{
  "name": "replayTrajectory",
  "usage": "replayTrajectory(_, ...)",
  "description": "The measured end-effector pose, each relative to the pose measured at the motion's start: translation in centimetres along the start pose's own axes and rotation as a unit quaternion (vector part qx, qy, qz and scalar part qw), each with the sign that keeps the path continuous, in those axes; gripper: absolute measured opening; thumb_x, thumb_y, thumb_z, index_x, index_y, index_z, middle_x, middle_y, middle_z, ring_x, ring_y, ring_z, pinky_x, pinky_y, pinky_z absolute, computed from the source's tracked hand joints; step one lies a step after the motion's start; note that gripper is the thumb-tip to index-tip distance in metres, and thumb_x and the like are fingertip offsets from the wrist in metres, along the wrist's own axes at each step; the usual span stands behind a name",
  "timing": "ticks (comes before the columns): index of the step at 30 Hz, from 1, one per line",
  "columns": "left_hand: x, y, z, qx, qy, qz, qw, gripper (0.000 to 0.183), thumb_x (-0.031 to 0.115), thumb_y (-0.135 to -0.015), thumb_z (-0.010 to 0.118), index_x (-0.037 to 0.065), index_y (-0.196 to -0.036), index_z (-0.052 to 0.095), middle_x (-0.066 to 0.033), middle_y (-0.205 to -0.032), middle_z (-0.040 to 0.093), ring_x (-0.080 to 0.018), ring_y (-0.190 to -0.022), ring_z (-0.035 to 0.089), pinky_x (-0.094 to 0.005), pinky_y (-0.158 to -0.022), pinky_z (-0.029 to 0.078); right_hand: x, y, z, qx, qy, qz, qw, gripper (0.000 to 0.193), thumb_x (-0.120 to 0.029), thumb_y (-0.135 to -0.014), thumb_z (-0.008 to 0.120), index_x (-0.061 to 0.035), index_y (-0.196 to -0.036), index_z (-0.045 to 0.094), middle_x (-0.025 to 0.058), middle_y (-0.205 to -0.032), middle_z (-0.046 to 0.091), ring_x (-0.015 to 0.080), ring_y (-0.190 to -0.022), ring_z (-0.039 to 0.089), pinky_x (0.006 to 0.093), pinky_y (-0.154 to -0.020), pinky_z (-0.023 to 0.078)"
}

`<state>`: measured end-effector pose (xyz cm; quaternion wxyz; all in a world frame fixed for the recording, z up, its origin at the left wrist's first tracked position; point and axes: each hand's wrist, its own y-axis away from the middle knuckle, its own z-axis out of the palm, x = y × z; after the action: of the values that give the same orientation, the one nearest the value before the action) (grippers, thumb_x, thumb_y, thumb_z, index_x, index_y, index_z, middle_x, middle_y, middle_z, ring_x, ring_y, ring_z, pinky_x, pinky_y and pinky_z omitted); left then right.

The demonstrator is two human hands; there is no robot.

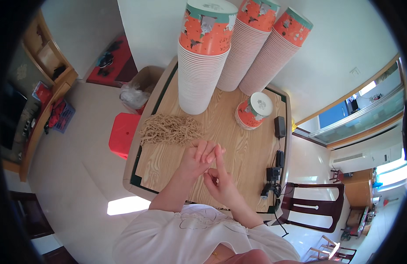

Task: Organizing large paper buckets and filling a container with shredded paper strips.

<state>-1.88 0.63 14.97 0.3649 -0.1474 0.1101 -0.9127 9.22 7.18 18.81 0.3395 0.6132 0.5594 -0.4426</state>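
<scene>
My left hand [196,159] and my right hand [220,182] meet above the near part of the wooden table. My right index finger stands straight up, its tip against the bent fingers of my left hand. The other right fingers are curled in towards the thumb, and I see nothing in them. Whether the left fingers pinch anything besides that fingertip is hidden. Just beyond my left hand lies a loose bundle of tan netted cord [170,130]. A short stack of orange paper cups [247,115], upside down, stands farther right.
Three tall stacks of paper cups [201,79] stand at the table's [159,171] far side. Black power adapters [272,174] and cables line its right edge, near a dark chair [315,207]. A red stool [123,134] and a cardboard box [148,78] are on the left.
</scene>
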Motion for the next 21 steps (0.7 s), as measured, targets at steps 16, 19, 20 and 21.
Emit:
replayTrajectory(16,0.1,0.2,-0.3,0.001,0.007,-0.002,1.0,0.03,0.0,-0.067,0.048,0.014,-0.042,0.038,0.0011,-0.047,0.04,-0.0119,-0.051,0.045,-0.0332,-0.08,0.036,0.0,-0.1,-0.1,-0.018,0.026,-0.011,0.999,0.076,0.004,-0.078,0.047,-0.0039,-0.136,-0.001,0.0026,-0.053,0.043,0.0085,-0.047,0.041,0.0207,-0.046,0.036)
replayTrajectory(19,0.4,0.0,-0.3,0.008,0.012,0.01,1.0,0.03,0.001,-0.068,0.047,0.014,-0.042,0.037,0.0009,-0.047,0.039,-0.0122,-0.051,0.044,-0.0337,-0.08,0.037,0.2,-0.7,-0.4,-0.035,0.024,-0.011,0.999,0.076,0.004,-0.079,0.047,-0.0042,-0.136,-0.001,0.0017,-0.054,0.043,0.0082,-0.048,0.041,0.0201,-0.047,0.035)
replayTrajectory(20,0.6,-0.3,-0.1,0.001,-0.013,0.015,1.0,0.031,0.005,-0.069,0.049,0.014,-0.042,0.036,0.001,-0.047,0.038,-0.0115,-0.053,0.045,-0.0314,-0.078,0.035,0.5,-1.1,-0.7,-0.045,0.018,-0.013,0.999,0.076,0.005,-0.079,0.047,-0.0043,-0.136,-0.001,0.0008,-0.056,0.043,0.0079,-0.049,0.042,0.0196,-0.047,0.035)
replayTrajectory(21,0.9,-0.7,-0.1,-0.005,-0.038,0.021,0.999,0.033,0.009,-0.07,0.051,0.013,-0.042,0.036,0.0011,-0.047,0.037,-0.0107,-0.054,0.045,-0.0292,-0.077,0.034,1.0,-1.7,-1.3,-0.044,0.021,-0.013,0.999,0.076,0.005,-0.079,0.047,-0.0043,-0.136,-0.001,0.0008,-0.056,0.043,0.0079,-0.049,0.042,0.0196,-0.047,0.035)
